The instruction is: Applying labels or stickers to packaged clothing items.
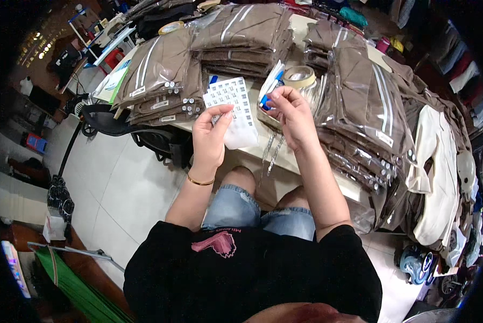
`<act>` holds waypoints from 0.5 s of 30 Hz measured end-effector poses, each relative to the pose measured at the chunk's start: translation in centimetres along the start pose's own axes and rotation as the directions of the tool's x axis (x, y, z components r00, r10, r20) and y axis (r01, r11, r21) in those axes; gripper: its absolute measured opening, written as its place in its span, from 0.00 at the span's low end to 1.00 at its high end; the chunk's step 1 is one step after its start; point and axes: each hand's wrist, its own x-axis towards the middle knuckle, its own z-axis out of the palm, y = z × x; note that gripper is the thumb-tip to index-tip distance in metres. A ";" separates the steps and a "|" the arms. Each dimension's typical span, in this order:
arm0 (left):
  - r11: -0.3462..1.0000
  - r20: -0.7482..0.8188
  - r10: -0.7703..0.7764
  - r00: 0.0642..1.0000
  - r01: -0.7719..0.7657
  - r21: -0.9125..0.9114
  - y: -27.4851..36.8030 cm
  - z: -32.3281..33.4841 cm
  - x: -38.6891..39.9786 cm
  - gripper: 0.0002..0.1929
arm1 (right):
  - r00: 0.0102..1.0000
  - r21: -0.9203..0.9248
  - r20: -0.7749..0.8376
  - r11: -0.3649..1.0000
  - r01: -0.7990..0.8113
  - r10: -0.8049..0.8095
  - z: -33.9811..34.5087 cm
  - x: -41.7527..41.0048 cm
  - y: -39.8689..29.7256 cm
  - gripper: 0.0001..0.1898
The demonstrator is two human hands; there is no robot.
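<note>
My left hand pinches a white sheet of small printed stickers between thumb and index finger. Part of the sheet's lower end bears no print. To its right, my right hand is raised with thumb and index finger close together; whether a small sticker is between them cannot be told. Just behind that hand are a blue pen, a roll of tape and a box holding papers. Brown folded garments in clear bags form a left stack, a back stack and a right stack.
A second tape roll lies behind the left stack. Silvery cords hang over the table edge. A black bag is under the table's left part. White and brown garments hang at the right.
</note>
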 end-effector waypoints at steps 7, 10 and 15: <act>0.995 -0.150 -0.043 0.988 0.056 0.080 -2.0 -0.9 4.7 0.09 | 0.998 -0.050 0.036 0.997 -0.058 0.060 0.1 0.0 1.2 0.05; 0.990 -0.149 0.095 0.984 -0.077 0.120 -1.7 0.6 7.8 0.08 | 0.998 -0.115 -0.004 0.991 -0.069 0.069 -0.7 -0.8 1.4 0.05; 0.994 -0.179 0.000 0.984 0.019 0.103 -0.5 2.3 12.5 0.07 | 0.998 -0.344 -0.012 0.937 -0.066 0.066 -0.7 -1.2 2.0 0.03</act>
